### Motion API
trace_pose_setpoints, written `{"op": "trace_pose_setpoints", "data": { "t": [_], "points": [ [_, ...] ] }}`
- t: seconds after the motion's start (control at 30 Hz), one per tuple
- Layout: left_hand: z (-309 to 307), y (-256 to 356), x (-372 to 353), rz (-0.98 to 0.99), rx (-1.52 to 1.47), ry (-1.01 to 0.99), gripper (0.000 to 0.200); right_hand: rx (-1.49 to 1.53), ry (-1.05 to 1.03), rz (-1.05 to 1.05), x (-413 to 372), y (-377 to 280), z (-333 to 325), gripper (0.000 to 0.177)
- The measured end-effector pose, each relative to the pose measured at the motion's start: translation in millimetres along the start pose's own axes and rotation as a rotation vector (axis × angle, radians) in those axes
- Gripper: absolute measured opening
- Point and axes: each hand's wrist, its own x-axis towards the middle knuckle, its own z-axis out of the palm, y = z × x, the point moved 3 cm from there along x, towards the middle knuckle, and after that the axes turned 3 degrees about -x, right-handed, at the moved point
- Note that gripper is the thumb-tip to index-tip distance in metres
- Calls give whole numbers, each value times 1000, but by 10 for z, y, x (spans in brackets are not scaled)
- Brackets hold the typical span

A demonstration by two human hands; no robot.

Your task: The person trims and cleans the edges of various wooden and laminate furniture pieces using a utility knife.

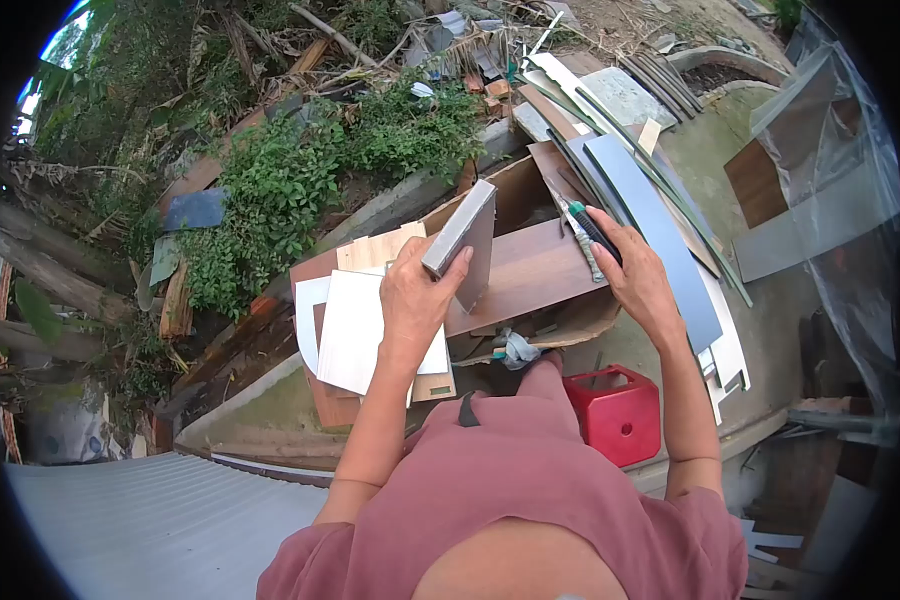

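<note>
My left hand [415, 300] grips a small rectangular board [480, 250] by its lower end. The board stands tilted on edge, its pale grey narrow side facing up and its brown face to the right. My right hand [635, 275] is wrapped round a tool with a black and green handle [592, 232]; its working end is hard to make out. Below and between the hands lies a wide brown wooden panel [535, 270], resting across an open cardboard box [595, 318]. White and wood-coloured boards [355, 325] are stacked just left of my left forearm.
A red plastic stool [615, 415] stands by my leg. Long grey and white strips [660, 240] lie to the right of my right hand. Green plants [280, 190] and debris fill the far left. Plastic sheeting [820, 150] hangs at right; corrugated metal [170, 520] is at lower left.
</note>
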Motion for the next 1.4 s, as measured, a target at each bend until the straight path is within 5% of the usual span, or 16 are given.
{"op": "trace_pose_setpoints", "data": {
  "t": [0.07, 0.1, 0.23, 0.4, 0.67, 0.87, 1.23, 1.4],
  "points": [
    [-88, 21, 5, -101, 34, -13, 32, 182, 142, -109, -89, 39, 138, 42],
    [-121, -11, -43, 88, 171, 25, 33, 291, 40, -20, -178, 78, 365, 41],
    [333, -541, -112, -10, -649, 183, 37, 504, 31, 55, -322, 358, 845, 46],
    [511, -1124, -300, -137, -582, 423, 36, 598, 62, 146, -593, 655, 1232, 47],
    [-423, -1600, 39, -172, -1295, 633, 58, 738, 31, 436, -772, 1202, 1271, 47],
    [-749, -1747, -255, -325, -1662, 882, 68, 949, -15, 408, -578, 952, 1112, 50],
    [-1035, -2006, -624, -175, -1541, 1044, 65, 799, -201, 182, -217, 271, 944, 48],
    [-1160, -2206, -813, -161, -1501, 1146, 66, 713, -607, 283, -453, 366, 1199, 47]
  ]
}}
